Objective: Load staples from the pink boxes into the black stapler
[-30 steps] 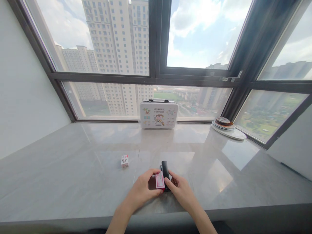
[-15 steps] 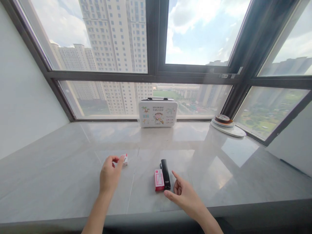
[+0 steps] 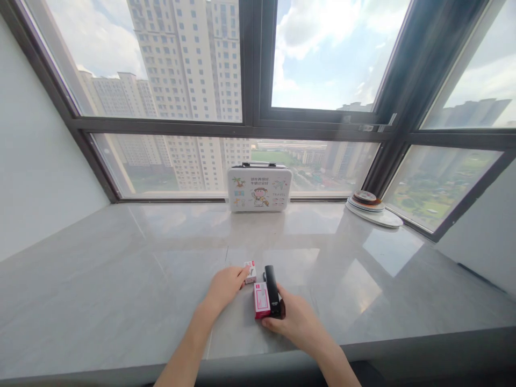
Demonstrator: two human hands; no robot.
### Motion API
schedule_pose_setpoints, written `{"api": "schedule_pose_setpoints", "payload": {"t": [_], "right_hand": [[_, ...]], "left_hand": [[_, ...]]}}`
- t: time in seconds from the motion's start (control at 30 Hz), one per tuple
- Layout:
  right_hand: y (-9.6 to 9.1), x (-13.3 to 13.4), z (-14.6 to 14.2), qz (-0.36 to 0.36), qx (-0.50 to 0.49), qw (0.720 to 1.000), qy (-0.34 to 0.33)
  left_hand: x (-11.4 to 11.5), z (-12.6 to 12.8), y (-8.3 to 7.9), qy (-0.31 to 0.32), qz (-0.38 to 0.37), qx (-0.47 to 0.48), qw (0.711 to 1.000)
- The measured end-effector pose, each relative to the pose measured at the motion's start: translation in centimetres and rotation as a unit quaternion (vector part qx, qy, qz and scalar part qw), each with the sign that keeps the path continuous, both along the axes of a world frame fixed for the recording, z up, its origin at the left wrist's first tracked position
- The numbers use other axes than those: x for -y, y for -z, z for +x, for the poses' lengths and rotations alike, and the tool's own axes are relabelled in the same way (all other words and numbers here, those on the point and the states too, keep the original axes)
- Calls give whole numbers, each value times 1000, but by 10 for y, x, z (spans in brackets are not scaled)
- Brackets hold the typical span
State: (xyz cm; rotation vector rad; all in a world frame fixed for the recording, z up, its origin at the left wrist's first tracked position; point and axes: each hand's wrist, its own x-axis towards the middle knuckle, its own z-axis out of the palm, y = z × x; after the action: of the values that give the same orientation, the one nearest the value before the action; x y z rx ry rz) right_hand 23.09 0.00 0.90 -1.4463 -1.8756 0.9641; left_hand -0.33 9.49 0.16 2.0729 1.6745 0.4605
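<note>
My left hand (image 3: 226, 286) is closed at the fingertips on a small white box with red markings (image 3: 250, 272), held just behind and left of a black stapler (image 3: 272, 290). The stapler lies lengthwise on the ledge, its near end towards me. Against its left side rests a pink-and-white box (image 3: 262, 300). My right hand (image 3: 296, 318) curls about the near end of the stapler: fingers along its right side, thumb near the front of the pink-and-white box. Some right fingertips are hidden behind the stapler.
A white cartoon-printed case (image 3: 260, 189) with a handle stands upright against the window. Several stacked round plates or lids (image 3: 373, 210) lie in the right back corner. The glossy grey ledge (image 3: 121, 301) ends at a front edge close to me.
My left hand has brought the small white box rightward, close to the stapler. My right hand has moved left and closed onto the stapler. The view has shifted slightly.
</note>
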Motion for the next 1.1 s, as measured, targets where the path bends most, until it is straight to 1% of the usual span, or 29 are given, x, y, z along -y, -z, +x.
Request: {"api": "schedule_pose_setpoints", "payload": {"t": [0.1,0.27,0.47,0.53,0.6,0.67,0.77,0.93,1.03,1.1], "right_hand": [[-2,-3,-5,12,0,1000,-2],[-1,-6,-7,15,-11,1000,-13],[-1,-10,-2,-4,-25,999,-20],[0,-12,3,-13,-29,999,-23],[2,-15,13,-24,-38,999,-24],[4,-17,29,-31,-52,998,-30],[6,-21,66,-31,-62,997,-35],[3,-27,145,-72,-68,995,-3],[-3,-29,188,-75,-79,993,37],[-6,-31,211,-84,-70,992,64]], "left_hand": [[6,8,-2,43,-34,18,998],[8,9,-9,96,-75,33,992],[1,8,-18,130,-143,35,981],[-1,12,-19,137,-159,35,977],[-3,22,-17,143,-168,34,975],[-7,39,-13,149,-170,32,974],[-17,79,-6,156,-157,26,975],[-35,169,-1,175,-145,26,974],[-43,221,-2,189,-154,30,969],[-47,250,-3,196,-159,33,967]]}}
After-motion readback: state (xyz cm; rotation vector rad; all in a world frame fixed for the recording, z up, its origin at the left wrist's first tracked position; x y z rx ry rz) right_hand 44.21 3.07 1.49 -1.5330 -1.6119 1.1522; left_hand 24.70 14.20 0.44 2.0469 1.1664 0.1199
